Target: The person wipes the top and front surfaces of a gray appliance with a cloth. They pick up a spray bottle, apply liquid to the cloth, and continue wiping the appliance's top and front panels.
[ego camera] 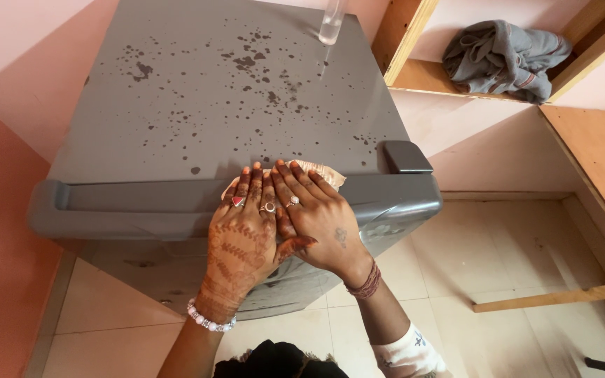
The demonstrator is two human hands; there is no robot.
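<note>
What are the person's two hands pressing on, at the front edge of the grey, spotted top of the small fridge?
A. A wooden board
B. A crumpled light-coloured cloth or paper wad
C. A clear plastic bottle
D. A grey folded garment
B: the left hand and the right hand lie flat, side by side, on a crumpled light-coloured wad at the front edge of the grey spotted fridge top.

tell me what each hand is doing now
Left hand: open, flat, pressing the cloth on the fridge.
Right hand: open, flat on the cloth.
</note>
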